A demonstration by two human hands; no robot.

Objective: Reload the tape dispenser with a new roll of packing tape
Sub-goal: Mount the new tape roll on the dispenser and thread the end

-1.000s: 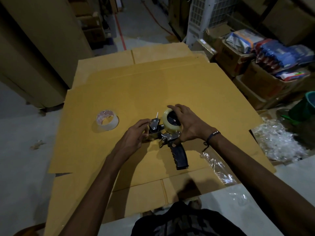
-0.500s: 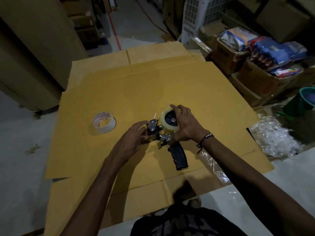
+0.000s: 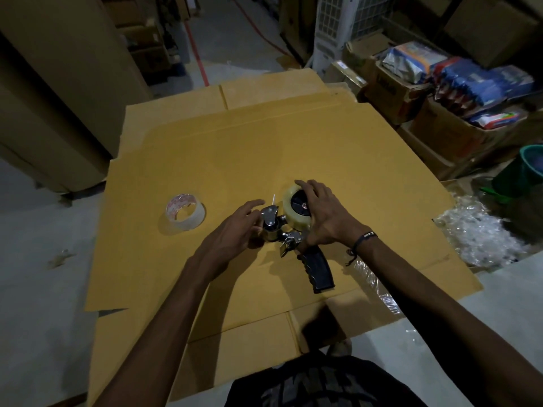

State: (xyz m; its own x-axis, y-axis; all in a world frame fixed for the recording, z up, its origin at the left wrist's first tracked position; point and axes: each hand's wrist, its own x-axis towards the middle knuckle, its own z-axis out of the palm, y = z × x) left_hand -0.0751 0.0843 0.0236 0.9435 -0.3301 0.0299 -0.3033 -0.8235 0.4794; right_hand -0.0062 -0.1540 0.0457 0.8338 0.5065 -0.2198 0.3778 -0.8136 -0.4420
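The tape dispenser (image 3: pixel 316 267) lies on flattened cardboard (image 3: pixel 264 154), its black handle pointing toward me. A full yellowish roll of packing tape (image 3: pixel 289 208) sits on its black hub. My right hand (image 3: pixel 326 215) grips that roll from the right side. My left hand (image 3: pixel 235 230) rests at the dispenser's metal front end (image 3: pixel 270 221), fingers loosely spread against it. A thin, nearly spent tape roll (image 3: pixel 185 211) lies alone on the cardboard to the left, apart from both hands.
Crumpled clear plastic wrap (image 3: pixel 482 227) lies off the cardboard's right edge, more by my right forearm. Open boxes of packaged goods (image 3: pixel 458 80) and a green bucket (image 3: pixel 529 168) stand at the right. Tall cardboard sheets (image 3: pixel 58 83) lean at the left.
My left hand's fingers have loosened and spread at the dispenser's front end. My right hand stays on the roll. The dispenser has hardly moved.
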